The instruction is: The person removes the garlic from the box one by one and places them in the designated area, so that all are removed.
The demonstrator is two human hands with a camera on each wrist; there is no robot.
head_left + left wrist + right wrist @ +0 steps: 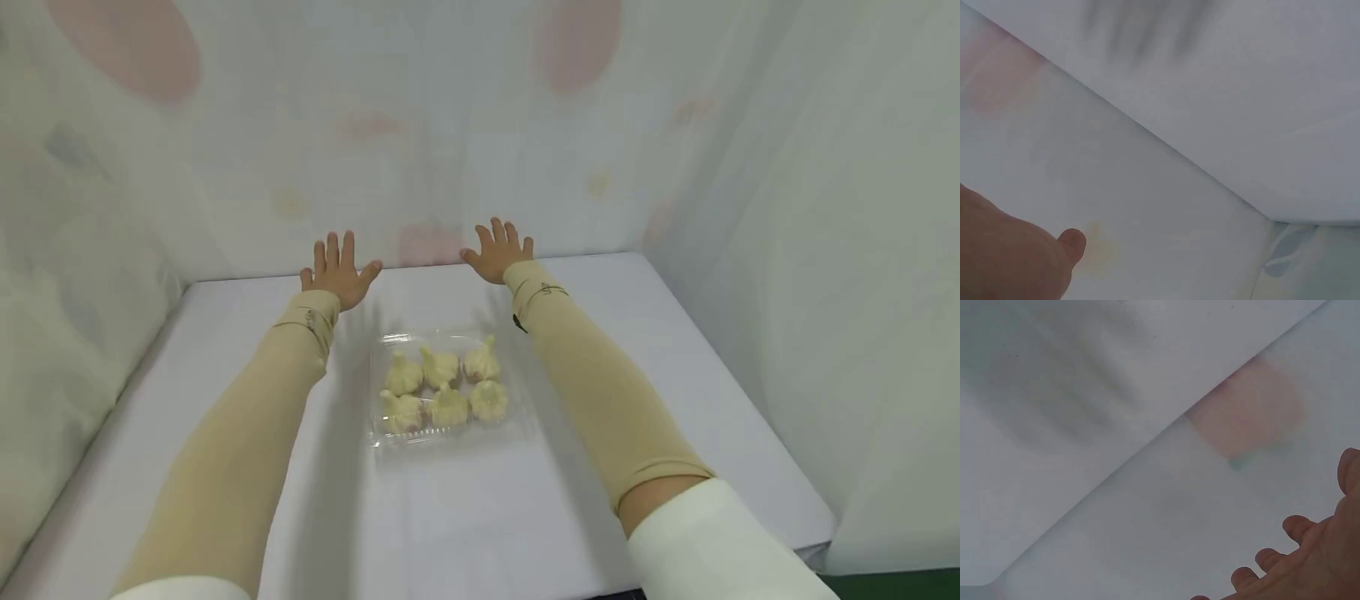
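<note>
Between my forearms, a clear plastic clamshell box [444, 432] sits on the white table, with several pale garlic bulbs [441, 367] in two rows inside. Beyond its far left corner, my left hand [341, 279] is held out over the table's far edge, fingers straight and spread. My right hand [498, 255] reaches out likewise past the box's far right corner, fingers apart. Both hands hold nothing. In the left wrist view only part of the left hand [1013, 253] shows; the right wrist view catches the right hand's [1325, 553] fingers at the lower right.
The white tabletop [450, 517] ends at a straight far edge. Behind it hangs a pale curtain [450, 150] with faint pink patches. More light cloth [840, 292] closes off the right side, and a patterned sheet [67, 317] the left. Hand shadows fall on the table.
</note>
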